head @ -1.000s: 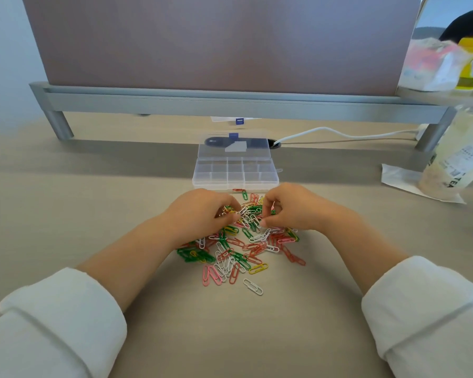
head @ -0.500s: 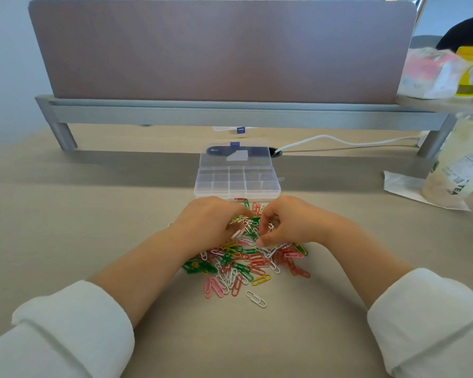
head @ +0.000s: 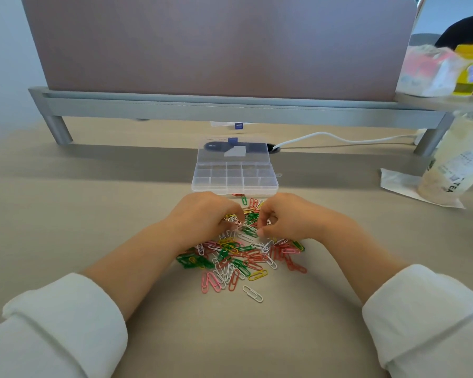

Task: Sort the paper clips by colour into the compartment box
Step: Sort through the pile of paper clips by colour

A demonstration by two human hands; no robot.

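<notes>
- Left hand (head: 202, 218), curled, pinches glossy wire paper clips (head: 253, 259).
- Right hand (head: 287, 216), curled, pinches the same tangle.
- Clear gridded compartment box (head: 234, 182) lies just beyond both.

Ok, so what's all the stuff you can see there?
clips: many; green, red, pink, white, yellow; heaped on the table in front of the box.
box: one; clear, lid open; behind the heap, no clips seen inside.
table: one; beige.
screen: one; brown, on a grey frame; far side.
cable: one; white; behind the box.
cup: one; clear, pale drink; right, on a white paper.
bag: one; white and red; on the shelf at right.
pack: one; yellow; beside the bag.
sleeves: two; white; bottom corners.
left hand: fingers pinch clips at the heap's far end.
right hand: fingers curled, pinching clips too.
</notes>
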